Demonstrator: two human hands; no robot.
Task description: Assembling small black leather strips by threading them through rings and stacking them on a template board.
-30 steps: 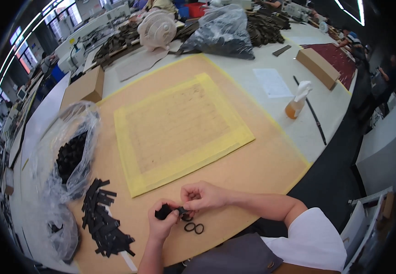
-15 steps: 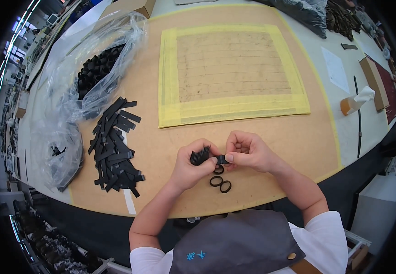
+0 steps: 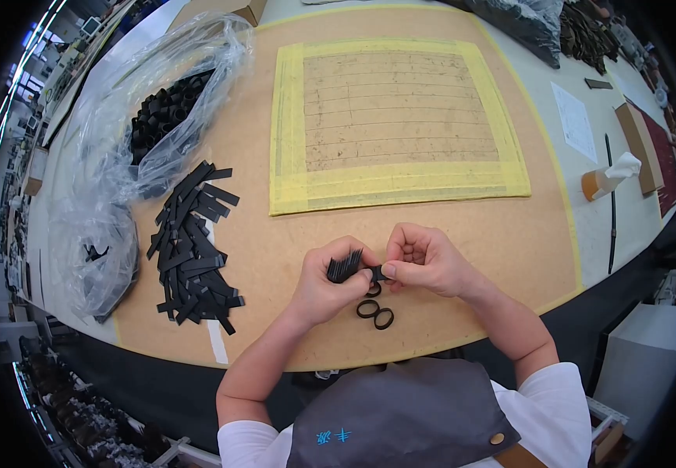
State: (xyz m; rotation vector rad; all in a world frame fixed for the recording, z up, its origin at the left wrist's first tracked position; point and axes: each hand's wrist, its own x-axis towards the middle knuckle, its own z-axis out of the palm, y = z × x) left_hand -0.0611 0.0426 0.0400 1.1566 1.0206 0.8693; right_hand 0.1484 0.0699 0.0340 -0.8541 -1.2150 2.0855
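My left hand [image 3: 327, 282] is closed around a stack of short black strips [image 3: 343, 267], their ends fanned above the fingers. Between its thumb and my right hand [image 3: 425, 262] runs one black strip [image 3: 377, 273], pinched at its right end by my right thumb and forefinger. Just below the fingertips lies a black ring [image 3: 374, 291], partly hidden by my left hand. Two more black rings [image 3: 367, 309] rest side by side on the tan board nearer to me. To the left, a loose pile of flat black strips [image 3: 193, 261] is spread out.
A clear plastic bag [image 3: 197, 148] of black rings [image 3: 168, 115] lies open at the far left. Beyond my hands is a board edged in yellow tape [image 3: 400, 191]. At the right stand a spray bottle with orange liquid [image 3: 592, 186], a black rod [image 3: 612, 210] and a cardboard box [image 3: 638, 148].
Both hands stay in nearly the same place, still holding the strips. The whole view has shifted very slightly.
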